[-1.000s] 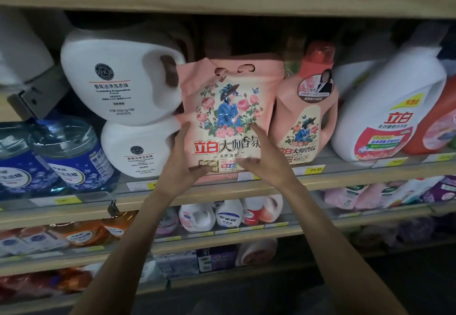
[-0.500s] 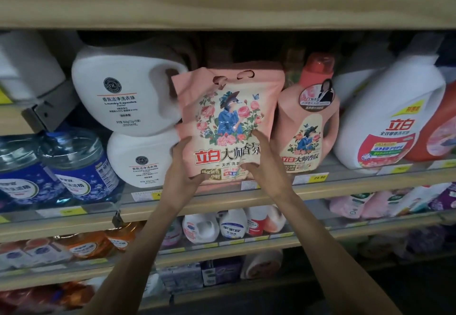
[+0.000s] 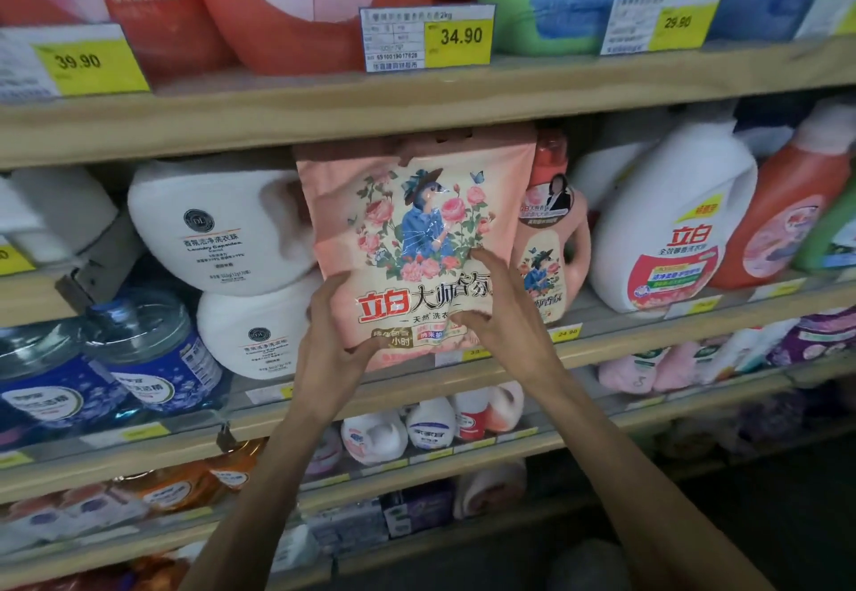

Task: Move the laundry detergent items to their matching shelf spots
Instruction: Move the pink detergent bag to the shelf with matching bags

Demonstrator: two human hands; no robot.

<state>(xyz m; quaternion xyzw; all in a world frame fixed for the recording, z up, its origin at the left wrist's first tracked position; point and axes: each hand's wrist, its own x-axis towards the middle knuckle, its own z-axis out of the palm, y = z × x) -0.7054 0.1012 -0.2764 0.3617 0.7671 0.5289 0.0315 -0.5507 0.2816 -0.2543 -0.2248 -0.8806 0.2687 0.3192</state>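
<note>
I see pink detergent pouch (image 3: pixel 417 238) upright at front of middle shelf (image 3: pixel 602 349), top edge under upper shelf board (image 3: pixel 417 99). Two stacked white capsule jugs (image 3: pixel 217 224) just left; pink detergent bottle (image 3: pixel 553 238) just right, partly hidden behind pouch. Big white jug (image 3: pixel 671 224) further right. Blue jars (image 3: pixel 139 354) lower left. Yellow price tag (image 3: pixel 458 37) above. Left hand (image 3: pixel 331 340) clamps pouch's lower left corner, thumb on front. Right hand (image 3: pixel 505 312) grips lower right, fingers spread across print. Both forearms reach up from below.

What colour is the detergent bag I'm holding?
Pale pink, with roses and a blue-dressed figure, on the detergent bag; head view.
</note>
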